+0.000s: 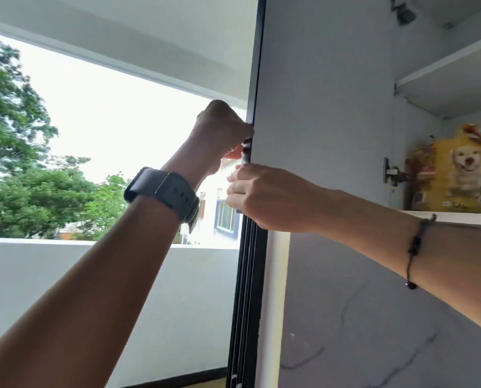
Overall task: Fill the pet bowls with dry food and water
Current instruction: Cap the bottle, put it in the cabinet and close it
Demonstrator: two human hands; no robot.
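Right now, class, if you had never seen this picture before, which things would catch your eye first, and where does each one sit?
Two bare hands meet at the dark edge of an open cabinet door in the middle: the left hand above, the right hand just below, both curled round that edge. At far right a yellow dog food bag with a smiling dog stands on a white shelf. On the left, green trees fill a bright opening.

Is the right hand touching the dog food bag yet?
Apart. In the head view the right hand grips the cabinet door edge, while the dog food bag sits back on the shelf.
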